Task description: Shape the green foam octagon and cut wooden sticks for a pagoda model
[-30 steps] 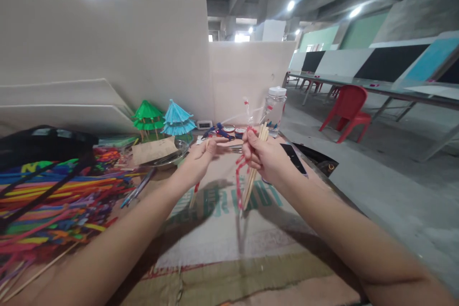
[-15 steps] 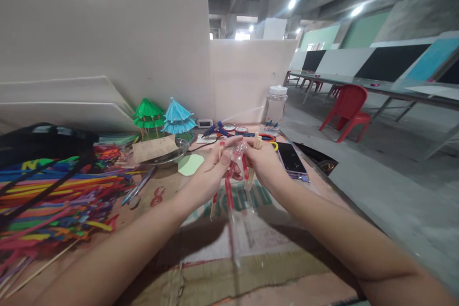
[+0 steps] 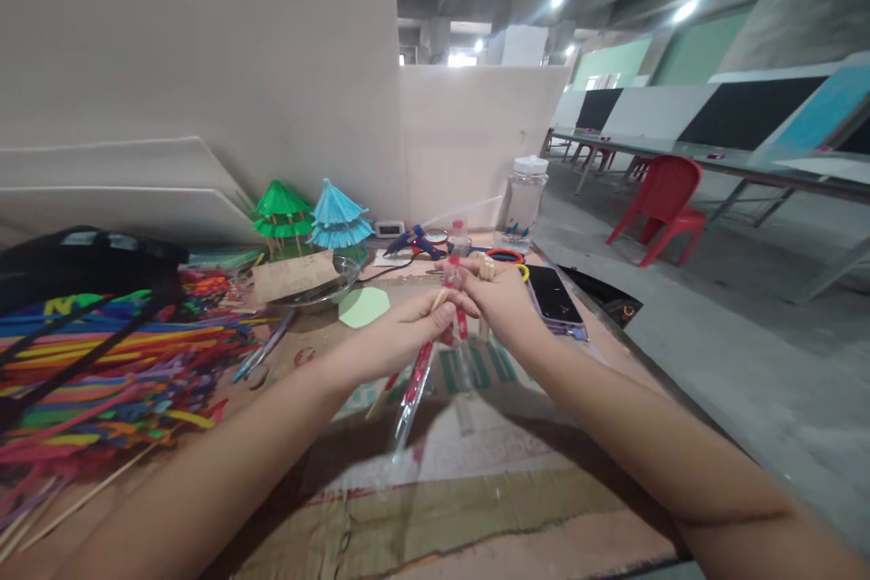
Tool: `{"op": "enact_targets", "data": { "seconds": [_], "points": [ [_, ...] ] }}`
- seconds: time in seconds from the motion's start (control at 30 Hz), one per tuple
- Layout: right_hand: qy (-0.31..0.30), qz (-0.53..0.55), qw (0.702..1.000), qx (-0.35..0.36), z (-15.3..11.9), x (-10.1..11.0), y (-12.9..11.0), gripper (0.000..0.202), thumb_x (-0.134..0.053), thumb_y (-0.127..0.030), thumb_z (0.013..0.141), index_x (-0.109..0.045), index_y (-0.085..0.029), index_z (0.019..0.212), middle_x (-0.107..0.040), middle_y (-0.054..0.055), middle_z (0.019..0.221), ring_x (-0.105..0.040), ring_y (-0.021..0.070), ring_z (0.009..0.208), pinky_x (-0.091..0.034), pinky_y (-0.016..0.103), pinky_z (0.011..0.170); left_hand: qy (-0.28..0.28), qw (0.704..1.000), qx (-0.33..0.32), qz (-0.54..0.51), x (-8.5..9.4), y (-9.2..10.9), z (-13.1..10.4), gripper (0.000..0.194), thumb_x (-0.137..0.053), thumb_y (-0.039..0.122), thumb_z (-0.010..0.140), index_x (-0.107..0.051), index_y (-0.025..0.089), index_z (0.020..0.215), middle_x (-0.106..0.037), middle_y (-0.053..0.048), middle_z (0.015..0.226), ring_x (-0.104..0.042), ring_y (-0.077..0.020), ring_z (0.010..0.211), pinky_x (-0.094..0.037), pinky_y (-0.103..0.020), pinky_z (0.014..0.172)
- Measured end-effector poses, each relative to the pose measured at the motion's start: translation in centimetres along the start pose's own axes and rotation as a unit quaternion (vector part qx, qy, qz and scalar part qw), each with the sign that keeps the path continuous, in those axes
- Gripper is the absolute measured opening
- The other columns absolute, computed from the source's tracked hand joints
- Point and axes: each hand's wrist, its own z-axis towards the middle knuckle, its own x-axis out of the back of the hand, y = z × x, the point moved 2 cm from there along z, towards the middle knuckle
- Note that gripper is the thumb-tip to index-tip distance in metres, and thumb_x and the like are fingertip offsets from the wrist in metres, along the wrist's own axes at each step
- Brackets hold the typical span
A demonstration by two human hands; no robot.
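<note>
My left hand [image 3: 435,319] is closed, its fingers pinching a pale wooden chopstick whose lower end slants toward me. A long clear plastic wrapper with red print [image 3: 413,388] hangs below these fingers. My right hand [image 3: 501,292] is closed around a small bundle of wooden chopsticks [image 3: 487,267], their ends showing above the fingers. Between the hands, another clear wrapper with red print [image 3: 458,240] stands up from the fingertips. The two hands touch or nearly touch above the cardboard [image 3: 503,462]; the fingers hide part of what they hold.
Green [image 3: 281,208] and blue [image 3: 338,216] paper umbrella-like models stand at the back. Nearby are a glue gun [image 3: 416,242], a metal bowl [image 3: 340,285], a light green paper piece [image 3: 364,307], a phone [image 3: 555,297] and a bottle [image 3: 524,204]. Colourful strips [image 3: 101,381] lie left.
The left hand has turned and lowered slightly, and the wrapper below it has swung left. A wrapper end now sticks up between the hands. The right hand keeps the chopstick bundle.
</note>
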Motion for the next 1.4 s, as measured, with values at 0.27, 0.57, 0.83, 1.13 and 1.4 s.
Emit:
{"op": "enact_targets", "data": {
  "seconds": [0.27, 0.57, 0.83, 1.13, 1.4],
  "points": [
    [-0.037, 0.005, 0.999, -0.013, -0.6, -0.4, -0.9, 0.041, -0.072, -0.056, 0.076, -0.076, -0.016, 0.084, -0.04, -0.009, 0.041, -0.026, 0.005, 0.034, -0.017, 0.02, 0.036, -0.039, 0.994, -0.013, 0.099, 0.0, -0.1, -0.2, 0.04, -0.043, 0.049, 0.101, -0.069, 0.02, 0.11, -0.068, -0.006, 0.102, -0.059, -0.0198, 0.094, -0.047, -0.032, 0.089],
    [-0.059, 0.046, 0.995, -0.062, -0.7, -0.5, -1.2, 0.037, -0.077, -0.053, 0.073, -0.072, -0.017, 0.076, -0.053, -0.004, 0.048, -0.042, 0.0081, 0.04, -0.026, 0.021, 0.038, -0.029, 0.996, -0.018, 0.082, -0.1, 0.1, -0.2, 0.035, -0.046, 0.045, 0.101, -0.07, 0.02, 0.11, -0.07, -0.007, 0.109, -0.062, -0.0215, 0.103, -0.046, -0.033, 0.095],
    [-0.016, 0.018, 0.999, 0.02, -1.0, -0.5, -1.7, 0.042, -0.077, -0.053, 0.075, -0.062, -0.021, 0.099, -0.039, -0.013, 0.05, -0.024, 0.0055, 0.04, -0.019, 0.022, 0.042, 0.157, 0.985, -0.006, 0.066, 1.7, -0.2, 0.1, 0.038, -0.047, 0.052, 0.097, -0.065, 0.018, 0.096, -0.044, 0.003, 0.07, -0.039, -0.0116, 0.058, -0.034, -0.024, 0.056],
    [-0.051, -0.152, 0.981, 0.106, -1.8, -1.3, -1.7, 0.019, -0.073, -0.036, 0.075, -0.072, -0.02, 0.086, -0.067, 0.002, 0.077, -0.058, 0.0157, 0.072, -0.045, 0.029, 0.065, 0.138, 0.972, -0.024, 0.19, 1.1, 0.5, 0.2, 0.03, -0.045, 0.039, 0.097, -0.055, 0.019, 0.078, -0.052, 0.0, 0.072, -0.05, -0.0163, 0.073, -0.043, -0.027, 0.068],
    [0.051, 0.093, 0.986, 0.125, 0.2, 2.5, -4.8, 0.05, -0.084, -0.055, 0.067, -0.047, -0.023, 0.081, -0.044, -0.012, 0.053, -0.025, 0.0021, 0.036, -0.016, 0.018, 0.038, 0.062, 0.967, 0.101, 0.228, 4.1, 0.3, 0.2, 0.027, -0.054, 0.037, 0.089, -0.072, 0.016, 0.091, -0.059, 0.0, 0.066, -0.056, -0.0152, 0.062, -0.043, -0.026, 0.059]
  ]
}}
